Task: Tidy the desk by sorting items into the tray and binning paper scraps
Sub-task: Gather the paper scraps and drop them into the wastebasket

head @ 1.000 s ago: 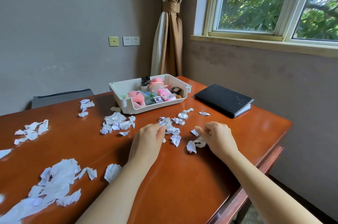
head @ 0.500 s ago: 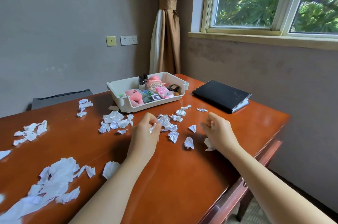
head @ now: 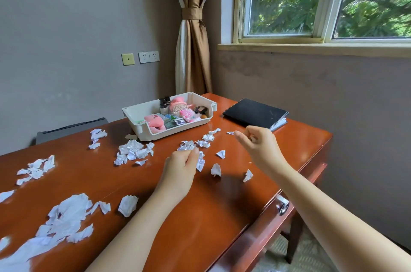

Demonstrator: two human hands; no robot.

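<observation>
- The right hand has lifted off the desk since a moment ago and hangs above its right side. Its fingers are curled and the forefinger is out; I cannot tell whether it holds a scrap.
- The left hand lies knuckles-up mid-desk, fingers curled round crumpled paper scraps; more are strewn leftward.
- The tray sits at the far edge, its long side along it, beside a black notebook.
- Open wood shows toward the near right edge.

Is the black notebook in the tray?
No, the notebook lies flat on the desk, to the right of the tray and apart from it.
</observation>
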